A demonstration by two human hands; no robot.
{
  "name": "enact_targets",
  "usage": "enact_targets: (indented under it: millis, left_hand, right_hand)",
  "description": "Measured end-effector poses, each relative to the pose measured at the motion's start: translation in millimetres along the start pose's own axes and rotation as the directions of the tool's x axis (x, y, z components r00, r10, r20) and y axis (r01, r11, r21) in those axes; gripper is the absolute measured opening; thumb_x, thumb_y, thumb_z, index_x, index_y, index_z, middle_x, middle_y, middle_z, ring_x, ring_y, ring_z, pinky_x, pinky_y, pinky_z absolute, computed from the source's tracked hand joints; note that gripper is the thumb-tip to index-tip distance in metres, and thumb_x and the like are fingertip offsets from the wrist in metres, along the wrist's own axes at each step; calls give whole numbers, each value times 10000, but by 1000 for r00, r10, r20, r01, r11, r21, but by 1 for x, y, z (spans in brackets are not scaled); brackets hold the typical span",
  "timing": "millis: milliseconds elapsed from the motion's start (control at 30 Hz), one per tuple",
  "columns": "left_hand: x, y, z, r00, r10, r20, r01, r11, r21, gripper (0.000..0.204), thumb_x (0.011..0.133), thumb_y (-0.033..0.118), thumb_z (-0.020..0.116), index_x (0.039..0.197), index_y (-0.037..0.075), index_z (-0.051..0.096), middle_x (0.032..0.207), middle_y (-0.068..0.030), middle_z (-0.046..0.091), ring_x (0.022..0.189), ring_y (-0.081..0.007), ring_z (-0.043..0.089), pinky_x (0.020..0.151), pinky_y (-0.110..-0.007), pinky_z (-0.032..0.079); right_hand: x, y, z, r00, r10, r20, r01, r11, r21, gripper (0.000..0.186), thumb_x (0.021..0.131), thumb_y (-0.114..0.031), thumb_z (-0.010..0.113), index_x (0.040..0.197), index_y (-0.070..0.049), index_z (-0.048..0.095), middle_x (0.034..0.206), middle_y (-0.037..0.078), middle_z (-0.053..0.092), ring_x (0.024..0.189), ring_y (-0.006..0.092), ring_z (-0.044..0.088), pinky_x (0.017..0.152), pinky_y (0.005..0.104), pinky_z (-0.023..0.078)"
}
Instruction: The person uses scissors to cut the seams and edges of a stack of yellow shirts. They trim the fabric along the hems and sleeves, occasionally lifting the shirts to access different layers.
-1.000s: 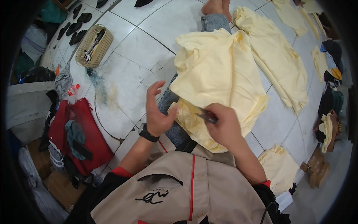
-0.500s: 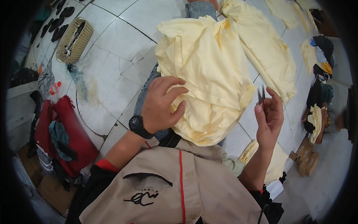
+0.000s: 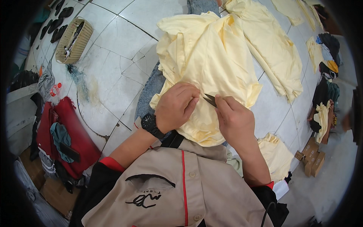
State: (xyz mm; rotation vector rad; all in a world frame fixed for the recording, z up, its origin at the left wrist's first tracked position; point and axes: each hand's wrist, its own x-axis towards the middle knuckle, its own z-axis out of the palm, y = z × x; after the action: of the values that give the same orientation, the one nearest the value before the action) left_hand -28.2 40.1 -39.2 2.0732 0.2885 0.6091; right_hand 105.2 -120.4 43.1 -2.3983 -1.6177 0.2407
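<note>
A pale yellow garment (image 3: 204, 56) lies bunched across my lap, over grey-blue denim legs (image 3: 149, 90). My left hand (image 3: 176, 108), with a black watch (image 3: 150, 124) on its wrist, is closed in a pinch on the garment's cloth near the middle. Just right of it, my right hand (image 3: 234, 121) grips small dark thread snips (image 3: 210, 99), their blades pointing toward the pinched spot.
A folded yellow garment (image 3: 270, 53) lies beyond; another (image 3: 274, 159) lies right of me. A wicker basket (image 3: 73, 39) and black slippers (image 3: 56, 26) are upper left, red cloth (image 3: 79, 140) left. Clothing piles (image 3: 325, 98) and cardboard (image 3: 314, 160) line the right.
My left hand has moved onto the cloth and closed on it. My right hand, raised at the garment's right side half a second ago, has brought the snips inward beside the left fingers.
</note>
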Motion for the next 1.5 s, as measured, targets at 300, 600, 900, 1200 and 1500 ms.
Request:
enact_targets:
  millis: [300,600,900,1200,1500]
  left_hand:
    - [0,6,-1,1000,-15,-7,16,1000,14,115,888,-3,717,984,15,656,1086,-150,740,1055,-358,695,913,-427,558]
    - [-6,9,-4,999,-30,-13,30,999,17,124,888,0,722,996,10,661,1144,-157,742,1110,-374,690,957,-435,556]
    - [-15,8,-22,998,-68,7,67,993,101,97,905,18,719,982,31,662,1184,-143,742,1148,-373,680,959,-452,542]
    - [-16,15,-19,998,-68,14,65,990,121,113,903,27,724,1001,48,670,1202,-125,743,1168,-356,674,984,-434,514]
    - [-18,21,-28,999,-43,6,42,993,111,103,906,-4,700,994,32,660,1231,-148,733,1171,-346,679,1002,-426,515]
  right_hand:
    - [6,-12,9,988,-152,-38,141,968,-207,347,820,-59,681,1155,30,697,863,61,593,752,192,647,604,322,528]
    - [1,-12,17,974,-204,-98,175,954,-241,396,806,-69,674,1184,48,694,894,66,593,764,179,629,601,302,514]
    - [-3,-13,23,958,-229,-171,183,950,-252,356,830,-61,668,1168,43,706,905,70,614,762,180,615,606,300,505]
    - [-3,-14,24,955,-236,-179,184,947,-263,372,831,-72,662,1181,47,698,923,77,631,785,189,626,620,295,507]
    - [-4,-14,24,967,-197,-159,149,951,-269,390,812,-69,685,1188,34,691,945,75,639,775,200,631,608,302,512]
